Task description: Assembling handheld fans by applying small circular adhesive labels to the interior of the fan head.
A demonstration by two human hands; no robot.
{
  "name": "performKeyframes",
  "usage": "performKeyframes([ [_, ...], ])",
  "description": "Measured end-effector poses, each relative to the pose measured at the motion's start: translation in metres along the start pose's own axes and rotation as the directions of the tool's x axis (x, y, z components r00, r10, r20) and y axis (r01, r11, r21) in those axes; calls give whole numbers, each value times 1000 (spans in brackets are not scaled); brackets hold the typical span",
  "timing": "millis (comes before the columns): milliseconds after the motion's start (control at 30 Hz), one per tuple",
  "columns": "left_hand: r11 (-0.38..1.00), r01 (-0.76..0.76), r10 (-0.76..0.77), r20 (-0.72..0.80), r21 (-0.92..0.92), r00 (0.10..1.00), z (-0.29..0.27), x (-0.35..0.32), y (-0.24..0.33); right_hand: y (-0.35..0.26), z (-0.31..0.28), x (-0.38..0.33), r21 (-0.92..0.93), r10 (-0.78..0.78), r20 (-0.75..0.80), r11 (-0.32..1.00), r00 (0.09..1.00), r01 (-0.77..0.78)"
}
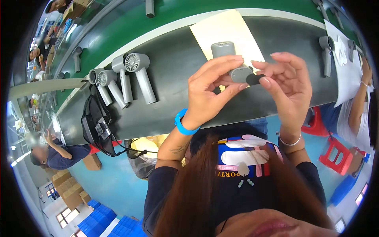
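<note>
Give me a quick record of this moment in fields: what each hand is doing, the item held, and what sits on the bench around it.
Left hand: grips the grey handheld fan by its handle end
Right hand: pinches a small black oval piece against the fan's end
Under the hands: cream paper sheet on the dark workbench
Bench, left: row of grey fans lying down; black scanner with cable
Bench, right: another grey fan
Behind: green conveyor belt
</note>
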State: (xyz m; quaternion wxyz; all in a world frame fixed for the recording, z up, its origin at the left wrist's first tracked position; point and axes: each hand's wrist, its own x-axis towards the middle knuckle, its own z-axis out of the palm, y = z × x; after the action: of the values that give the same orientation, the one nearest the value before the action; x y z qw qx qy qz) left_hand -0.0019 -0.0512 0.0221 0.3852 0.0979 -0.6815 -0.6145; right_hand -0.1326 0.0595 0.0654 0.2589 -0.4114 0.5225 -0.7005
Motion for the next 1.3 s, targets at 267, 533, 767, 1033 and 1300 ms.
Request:
performKeyframes([
  [267, 989, 103, -99, 40, -109, 994, 2, -2, 7, 4, 0, 0, -3, 34, 45, 999, 998, -34],
  [533, 986, 92, -82, 78, -136, 994, 4, -3, 4, -2, -2, -3, -43, 88, 45, 995, 995, -86],
  [767, 983, 122, -115, 59, -139, 992, 5, -4, 3, -3, -2, -2, -60, 103, 37, 993, 994, -101],
  [1033, 983, 137, -130, 68, -119, 989, 4, -3, 5, 1, -4, 1, -59, 72, 36, 996, 997, -69],
  [1300, 983, 145, -138, 62, -117, 988, 5, -3, 5, -1, -4, 1, -65, 78, 35, 995, 996, -75],
])
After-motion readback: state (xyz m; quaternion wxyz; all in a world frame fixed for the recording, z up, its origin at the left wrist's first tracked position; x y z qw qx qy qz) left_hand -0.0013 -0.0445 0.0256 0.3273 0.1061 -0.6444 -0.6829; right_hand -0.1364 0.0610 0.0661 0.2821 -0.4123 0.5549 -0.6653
